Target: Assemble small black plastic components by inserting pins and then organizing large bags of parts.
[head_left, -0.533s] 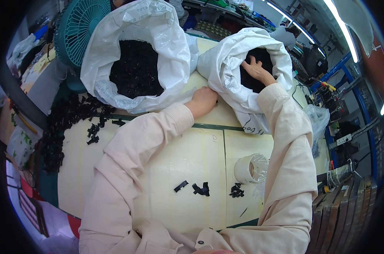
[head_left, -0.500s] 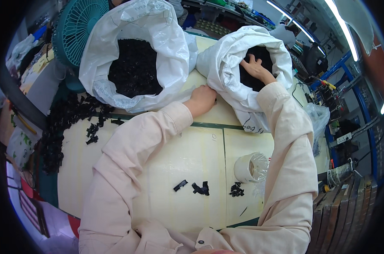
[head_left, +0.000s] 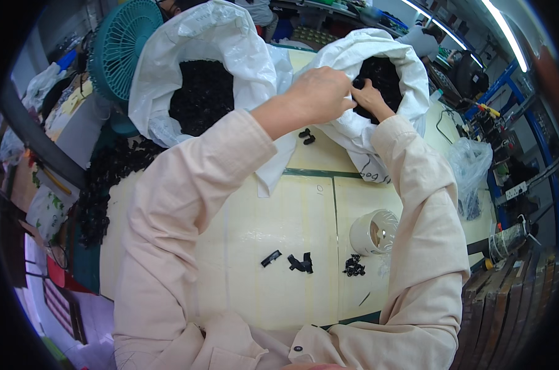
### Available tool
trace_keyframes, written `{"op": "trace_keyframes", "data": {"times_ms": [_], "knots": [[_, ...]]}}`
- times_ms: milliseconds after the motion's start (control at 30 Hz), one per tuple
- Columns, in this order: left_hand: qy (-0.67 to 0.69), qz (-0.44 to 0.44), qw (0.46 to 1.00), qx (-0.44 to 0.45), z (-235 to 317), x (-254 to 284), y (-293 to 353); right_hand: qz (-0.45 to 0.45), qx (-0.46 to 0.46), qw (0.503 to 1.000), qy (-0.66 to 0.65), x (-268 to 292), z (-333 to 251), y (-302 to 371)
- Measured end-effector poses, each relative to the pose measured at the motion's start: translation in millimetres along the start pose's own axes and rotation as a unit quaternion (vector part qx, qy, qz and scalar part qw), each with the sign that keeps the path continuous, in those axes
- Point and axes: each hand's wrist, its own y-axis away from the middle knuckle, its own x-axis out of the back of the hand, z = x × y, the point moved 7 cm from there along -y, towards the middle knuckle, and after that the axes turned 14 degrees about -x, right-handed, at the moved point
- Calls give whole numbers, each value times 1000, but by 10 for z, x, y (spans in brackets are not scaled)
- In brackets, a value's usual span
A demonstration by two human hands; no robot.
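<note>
A white woven sack (head_left: 413,74) at the right holds many small black parts (head_left: 381,69). My right hand (head_left: 373,102) is at its mouth, fingers closed around a small dark part (head_left: 358,82), apparently black plastic. Over the sack's left rim, my left hand (head_left: 319,95) is curled with its fingertips close to the right hand. Whatever its fingers hold is hidden behind the hand. Two small black pieces (head_left: 307,137) lie on the table below my left hand. To the left stands a second white sack (head_left: 253,61), filled with similar black parts (head_left: 202,98).
Loose black parts (head_left: 116,166) are heaped beside a green fan (head_left: 125,49) at the left. Black pieces (head_left: 301,263) and a small black cluster (head_left: 354,266) lie near me by a white tape roll (head_left: 361,235). A clear plastic bag (head_left: 470,166) sits at the right.
My left hand has risen from the table between the sacks to the right sack's rim, beside my right hand. My right hand has drawn slightly toward the sack's near left edge.
</note>
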Motion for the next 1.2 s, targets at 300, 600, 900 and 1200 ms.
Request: {"op": "trace_keyframes", "data": {"times_ms": [300,600,900,1200], "knots": [[185,195,923,276,-528,-1055,-656,-52,190,980,7,-105,-191,-141],[-81,-117,861,489,-1646,-1752,-943,-194,160,964,-82,-191,-991,522],[68,-167,977,114,-503,-1367,-975,-145,-55,965,-213,313,199,478],[69,-259,959,94,-522,-1414,-986,-81,-84,970,-212,295,179,531]]}}
